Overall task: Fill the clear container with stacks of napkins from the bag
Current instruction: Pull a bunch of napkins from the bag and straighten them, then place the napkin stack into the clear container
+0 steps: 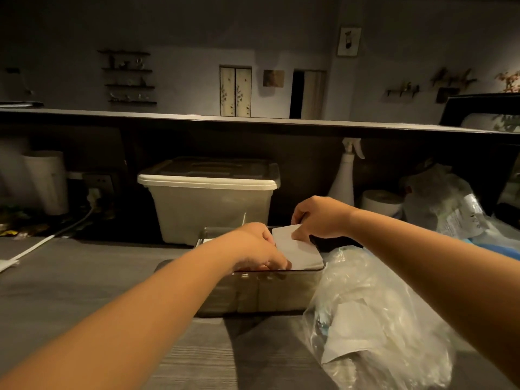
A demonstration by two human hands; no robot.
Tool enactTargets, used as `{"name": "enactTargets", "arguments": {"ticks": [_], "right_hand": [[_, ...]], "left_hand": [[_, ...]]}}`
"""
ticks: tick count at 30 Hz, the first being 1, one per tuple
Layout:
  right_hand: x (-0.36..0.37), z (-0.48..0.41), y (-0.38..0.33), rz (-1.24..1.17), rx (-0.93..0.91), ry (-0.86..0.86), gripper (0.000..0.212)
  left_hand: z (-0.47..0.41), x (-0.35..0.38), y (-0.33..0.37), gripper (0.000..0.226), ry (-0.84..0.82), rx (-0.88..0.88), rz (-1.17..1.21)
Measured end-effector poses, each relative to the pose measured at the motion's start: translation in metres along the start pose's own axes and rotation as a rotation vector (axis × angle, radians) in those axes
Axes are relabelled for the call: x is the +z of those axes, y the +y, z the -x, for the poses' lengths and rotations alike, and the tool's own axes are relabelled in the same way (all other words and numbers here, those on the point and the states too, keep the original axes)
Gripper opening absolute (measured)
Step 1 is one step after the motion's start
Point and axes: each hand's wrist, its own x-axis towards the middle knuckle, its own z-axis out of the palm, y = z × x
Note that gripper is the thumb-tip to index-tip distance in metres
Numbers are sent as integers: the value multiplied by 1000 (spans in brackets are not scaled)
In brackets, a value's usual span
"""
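Dim grey table [84, 277], frame centre: left hand [257, 249] and right hand [320, 218] both pinch a napkin stack [299, 253] tilted into the clear container [261, 294]; an uneven push could splay it.

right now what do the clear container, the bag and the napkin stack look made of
Clear container: rigid transparent plastic, probably; contents show through its wall.
Bag: thin plastic film, crinkled with glossy creases.
Napkin stack: white matte paper, seemingly; flat, no shine.
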Motion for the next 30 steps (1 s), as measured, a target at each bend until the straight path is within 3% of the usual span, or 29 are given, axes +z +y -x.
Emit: {"name": "enactTargets", "arguments": {"ticks": [5, 12, 17, 20, 23, 30], "right_hand": [[14, 1, 2, 118, -16, -44, 20], [26, 6, -1, 242, -44, -31, 21], [1, 13, -5, 430, -191, 149, 33], [-13, 21, -16, 400, -150, -72, 48], [-16, 27, -23, 485, -132, -342, 66], [11, 15, -11, 581, -110, -400, 69]], "left_hand": [[-9, 1, -1, 16, -66, -12, -87], [-16, -1, -1, 20, -131, 33, -183], [-20, -7, 2, 19, -8, 112, -279], [-23, -12, 5, 22, 48, 171, -272], [-27, -9, 8, 44, -42, 215, -328], [-36, 5, 3, 58, -171, 204, -474]]}}
